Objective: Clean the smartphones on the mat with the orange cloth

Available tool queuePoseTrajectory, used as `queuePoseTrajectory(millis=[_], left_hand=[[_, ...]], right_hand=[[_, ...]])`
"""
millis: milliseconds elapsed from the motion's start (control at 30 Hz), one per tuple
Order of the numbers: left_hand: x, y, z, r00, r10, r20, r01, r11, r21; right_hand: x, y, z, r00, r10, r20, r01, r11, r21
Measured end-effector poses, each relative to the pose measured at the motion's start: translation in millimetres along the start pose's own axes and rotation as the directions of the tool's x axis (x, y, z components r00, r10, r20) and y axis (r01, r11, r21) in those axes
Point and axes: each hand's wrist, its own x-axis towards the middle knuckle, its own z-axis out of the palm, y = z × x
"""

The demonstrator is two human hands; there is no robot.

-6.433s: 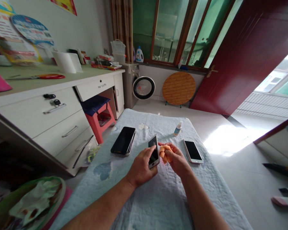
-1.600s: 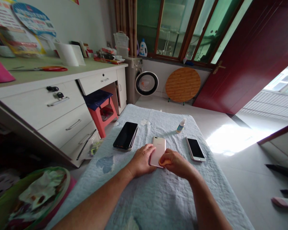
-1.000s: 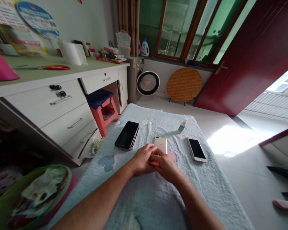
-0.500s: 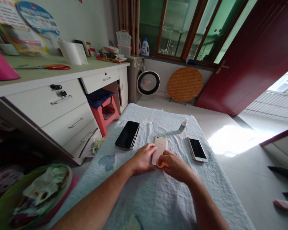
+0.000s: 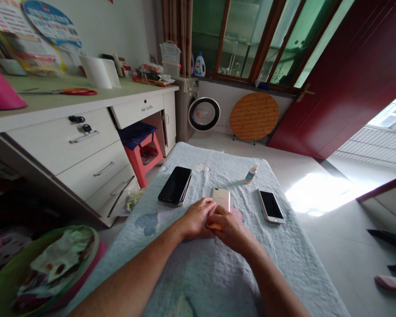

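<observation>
- Two bare hands are working at a pale pink phone (image 5: 222,198) mid-way across a blue quilted cover (image 5: 188,281); we are seeing its back facing up.
- The left hand (image 5: 196,219) is pinching the phone's left side, while the right hand (image 5: 229,226) is pinching a bunched orange cloth (image 5: 215,226) over the lower end.
- By our reckoning, the wiping is under way; how much is remaining, we are not managing to tell.
- A black phone (image 5: 175,185), a white phone (image 5: 270,206) and a spray bottle (image 5: 251,173) are sitting apart, untouched.
- Against the frame half a second ago, we are finding the right hand farther left, meeting the left; the other things are staying put.
</observation>
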Motion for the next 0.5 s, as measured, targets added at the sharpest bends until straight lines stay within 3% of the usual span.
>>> queuePoseTrajectory(millis=[267, 500], left_hand=[[1.0, 1.0, 1.3, 1.000, 0.020, -0.023, -0.019, 1.000, 0.024], [-0.6, 2.5, -0.4, 1.000, 0.012, -0.027, -0.011, 0.999, 0.038]], right_hand=[[2.0, -1.6, 2.7, 1.000, -0.017, -0.024, 0.018, 0.999, 0.028], [-6.3, 5.3, -16.7, 0.992, 0.093, 0.080, -0.083, 0.990, -0.115]])
